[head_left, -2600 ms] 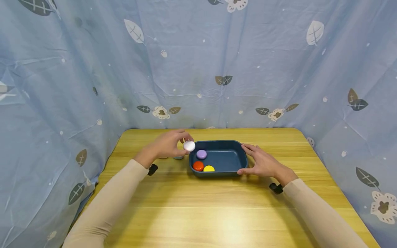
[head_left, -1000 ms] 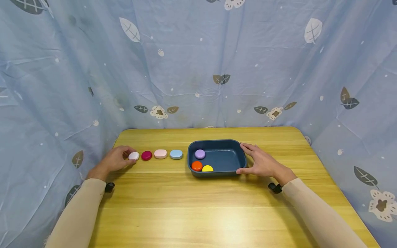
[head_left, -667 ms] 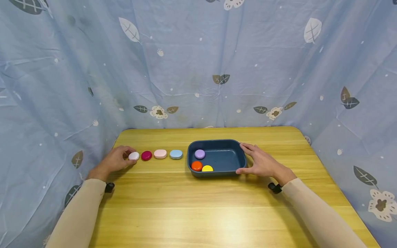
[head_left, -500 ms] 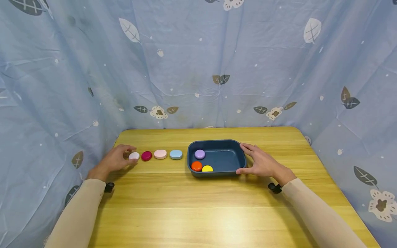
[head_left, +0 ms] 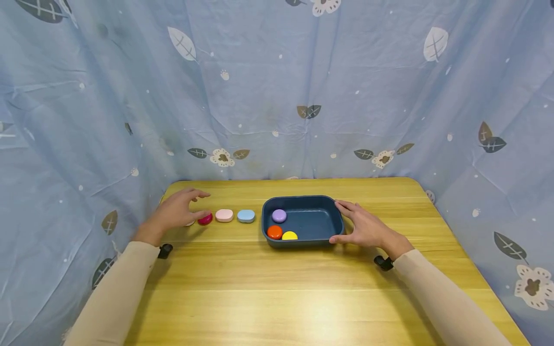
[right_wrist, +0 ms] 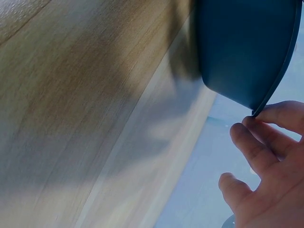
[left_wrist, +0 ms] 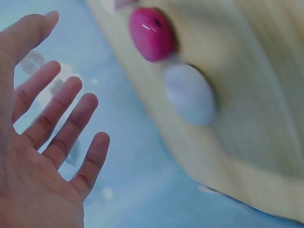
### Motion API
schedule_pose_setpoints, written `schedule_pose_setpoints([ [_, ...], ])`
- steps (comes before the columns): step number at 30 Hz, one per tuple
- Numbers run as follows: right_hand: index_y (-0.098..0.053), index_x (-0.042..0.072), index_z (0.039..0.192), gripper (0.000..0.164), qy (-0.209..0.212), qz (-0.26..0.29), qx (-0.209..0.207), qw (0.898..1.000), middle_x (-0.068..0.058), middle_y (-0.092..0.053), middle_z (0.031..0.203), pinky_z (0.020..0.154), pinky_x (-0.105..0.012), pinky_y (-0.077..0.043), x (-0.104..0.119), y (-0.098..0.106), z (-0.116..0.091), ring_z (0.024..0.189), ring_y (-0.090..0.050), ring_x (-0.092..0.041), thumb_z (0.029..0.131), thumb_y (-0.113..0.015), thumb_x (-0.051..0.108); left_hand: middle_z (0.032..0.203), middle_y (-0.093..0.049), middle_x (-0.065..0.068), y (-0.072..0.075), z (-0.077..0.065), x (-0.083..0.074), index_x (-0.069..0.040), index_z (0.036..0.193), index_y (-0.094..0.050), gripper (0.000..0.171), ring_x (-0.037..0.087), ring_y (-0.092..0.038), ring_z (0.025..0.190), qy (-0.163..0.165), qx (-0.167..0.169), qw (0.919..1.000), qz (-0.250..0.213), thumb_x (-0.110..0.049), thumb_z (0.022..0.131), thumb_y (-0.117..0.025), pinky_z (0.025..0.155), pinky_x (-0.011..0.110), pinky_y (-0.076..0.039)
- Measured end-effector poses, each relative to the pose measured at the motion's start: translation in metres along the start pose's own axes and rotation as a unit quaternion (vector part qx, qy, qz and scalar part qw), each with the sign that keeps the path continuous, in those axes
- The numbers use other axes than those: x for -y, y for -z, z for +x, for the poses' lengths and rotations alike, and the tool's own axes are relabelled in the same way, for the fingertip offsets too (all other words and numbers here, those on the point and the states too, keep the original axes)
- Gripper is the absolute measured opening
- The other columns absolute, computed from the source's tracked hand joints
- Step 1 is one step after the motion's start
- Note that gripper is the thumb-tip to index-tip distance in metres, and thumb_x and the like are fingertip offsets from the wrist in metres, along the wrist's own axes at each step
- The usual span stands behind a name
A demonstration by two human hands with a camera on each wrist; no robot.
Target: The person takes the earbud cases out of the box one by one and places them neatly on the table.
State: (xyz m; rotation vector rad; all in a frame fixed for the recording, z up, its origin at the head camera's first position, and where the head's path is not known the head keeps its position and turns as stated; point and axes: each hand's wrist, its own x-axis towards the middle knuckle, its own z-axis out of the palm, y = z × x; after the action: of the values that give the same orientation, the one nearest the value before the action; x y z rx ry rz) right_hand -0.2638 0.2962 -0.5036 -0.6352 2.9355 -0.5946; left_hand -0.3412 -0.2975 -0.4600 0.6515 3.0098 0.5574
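Left fingers (left_wrist: 56, 105) spread, empty, near crimson piece (left_wrist: 151, 35), right fingers (right_wrist: 255, 148) straight against navy tray (head_left: 312, 224), pink piece (head_left: 224, 216), blue piece (head_left: 246, 216) between

No legible txt, labels, brands, nos. or signs in any view.
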Motion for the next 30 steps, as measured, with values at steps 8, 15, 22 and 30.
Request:
schedule_pose_setpoints([
  [8,-0.031,0.006,0.184,0.127,-0.003,0.001,0.004,1.000,-0.024,-0.032,0.191,0.135,-0.080,-0.036,0.001,0.001,0.000,0.171,-0.032,-0.066,0.095,-0.083,0.080,0.153,-0.073,0.012,0.000,0.018,-0.046,-0.021,0.155,-0.074,0.056,0.042,-0.076,0.132,-0.076,-0.004,0.9968,0.022,-0.042,0.105,-0.089,0.110,0.066,-0.062],
  [15,-0.031,0.005,0.184,0.125,0.004,-0.006,0.004,1.000,-0.023,-0.031,0.191,0.137,-0.078,-0.034,0.002,0.001,-0.001,0.173,-0.034,-0.061,0.097,-0.082,0.079,0.151,-0.073,0.006,-0.004,0.033,-0.088,-0.024,0.154,-0.075,0.056,0.034,-0.075,0.132,-0.132,0.023,0.9906,0.025,-0.042,0.104,-0.090,0.112,0.058,-0.063],
  [22,-0.031,0.005,0.184,0.125,0.007,-0.010,0.003,1.000,-0.021,-0.030,0.192,0.139,-0.077,-0.032,0.000,0.000,-0.003,0.174,-0.034,-0.058,0.097,-0.082,0.079,0.144,-0.076,0.004,-0.014,0.052,-0.128,-0.020,0.152,-0.077,0.051,0.030,-0.077,0.127,-0.215,0.055,0.9748,0.025,-0.039,0.106,-0.089,0.113,0.053,-0.064],
  [30,-0.031,0.005,0.184,0.124,0.011,-0.015,0.004,1.000,-0.021,-0.030,0.192,0.140,-0.076,-0.031,0.001,0.000,-0.001,0.173,-0.035,-0.058,0.097,-0.081,0.079,0.144,-0.076,0.011,-0.031,0.074,-0.168,-0.018,0.150,-0.078,0.049,0.032,-0.076,0.131,-0.271,0.115,0.9552,0.027,-0.036,0.107,-0.088,0.119,0.051,-0.061],
])
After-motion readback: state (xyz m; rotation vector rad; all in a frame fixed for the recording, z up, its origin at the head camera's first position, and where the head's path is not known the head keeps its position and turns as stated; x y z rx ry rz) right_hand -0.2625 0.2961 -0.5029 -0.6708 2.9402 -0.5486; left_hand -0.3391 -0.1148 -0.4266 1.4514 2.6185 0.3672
